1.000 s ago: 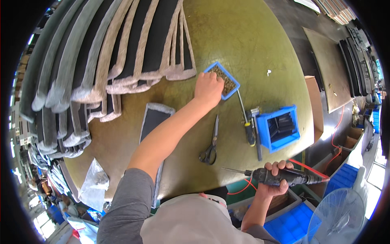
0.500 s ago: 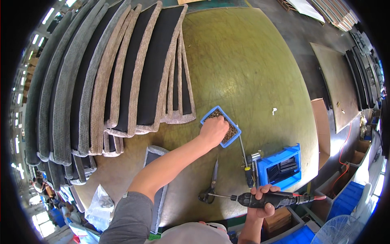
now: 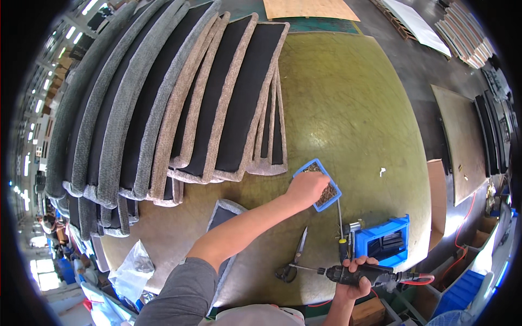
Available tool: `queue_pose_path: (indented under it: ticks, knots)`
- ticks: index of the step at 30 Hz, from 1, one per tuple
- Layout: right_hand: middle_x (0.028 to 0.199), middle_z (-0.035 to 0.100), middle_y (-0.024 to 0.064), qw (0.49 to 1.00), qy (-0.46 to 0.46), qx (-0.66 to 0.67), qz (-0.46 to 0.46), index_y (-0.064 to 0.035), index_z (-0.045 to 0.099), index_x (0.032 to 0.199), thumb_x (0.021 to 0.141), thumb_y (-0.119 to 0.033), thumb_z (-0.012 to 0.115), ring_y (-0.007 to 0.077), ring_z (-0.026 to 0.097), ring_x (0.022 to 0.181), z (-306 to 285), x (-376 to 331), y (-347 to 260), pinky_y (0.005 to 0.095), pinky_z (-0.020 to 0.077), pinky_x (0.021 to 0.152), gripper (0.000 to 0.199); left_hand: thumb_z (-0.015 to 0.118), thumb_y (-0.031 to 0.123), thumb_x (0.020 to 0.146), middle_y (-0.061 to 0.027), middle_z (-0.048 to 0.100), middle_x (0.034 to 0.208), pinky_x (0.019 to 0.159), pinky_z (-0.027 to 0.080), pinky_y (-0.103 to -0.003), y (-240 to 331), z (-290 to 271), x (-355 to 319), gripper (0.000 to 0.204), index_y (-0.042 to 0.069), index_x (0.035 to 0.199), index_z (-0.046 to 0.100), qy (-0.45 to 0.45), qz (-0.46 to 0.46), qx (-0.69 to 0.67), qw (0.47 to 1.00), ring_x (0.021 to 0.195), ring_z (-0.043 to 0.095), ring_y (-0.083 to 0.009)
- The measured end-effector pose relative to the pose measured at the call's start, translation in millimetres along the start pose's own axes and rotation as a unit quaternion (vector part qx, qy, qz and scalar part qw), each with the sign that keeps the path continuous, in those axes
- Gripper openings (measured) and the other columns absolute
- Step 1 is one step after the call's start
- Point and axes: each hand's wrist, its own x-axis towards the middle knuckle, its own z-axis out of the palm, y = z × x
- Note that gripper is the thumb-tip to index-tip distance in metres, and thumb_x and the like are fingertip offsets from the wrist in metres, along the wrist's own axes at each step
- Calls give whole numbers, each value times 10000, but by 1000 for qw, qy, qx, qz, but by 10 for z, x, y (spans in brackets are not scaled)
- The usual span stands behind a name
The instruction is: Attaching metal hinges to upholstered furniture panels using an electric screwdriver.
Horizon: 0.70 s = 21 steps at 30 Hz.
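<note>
- The left hand [image 3: 307, 187] reaches across the olive-green surface [image 3: 348, 108] and rests in the small blue tray [image 3: 319, 183], fingers curled down into the brownish small parts lying in it — whether they pinch any cannot be told.
- The right hand [image 3: 356, 277] is clenched around a dark power screwdriver [image 3: 361, 274] near the surface's front edge, its thin bit pointing toward the person's left.
- Scissors [image 3: 293, 261] lie just beside that bit, handles nearest the person.
- A blue bin [image 3: 386, 242] sits right of the tray, with a yellow-handled screwdriver [image 3: 342, 244] between them.
- Black panels with grey fabric edging [image 3: 217, 108] are fanned in an overlapping stack behind the tray.
- A crumpled clear plastic bag [image 3: 133, 269] lies at the left front corner.
</note>
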Motion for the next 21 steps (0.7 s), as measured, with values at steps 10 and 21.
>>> queue_pose_path:
  ticks: [10,21]
  knots:
    - [1035,559,116,999,-3,15,-43,-77,512,1152,720,-173,694,203,568,813,39,-52,-90,411,455,842,479,576,67,902,-82,660,895,678,519,-252,175,-182,-953,142,2,1021,615,-30,-343,-755,558,736,633,-146]
    - [1090,513,117,996,-41,47,-64,-53,494,1172,768,-146,632,204,542,867,230,-283,-150,399,414,914,437,564,43,911,-88,628,892,679,487,-273,740,-377,-1980,185,-16,1076,619,-21,-375,-733,567,744,577,-152]
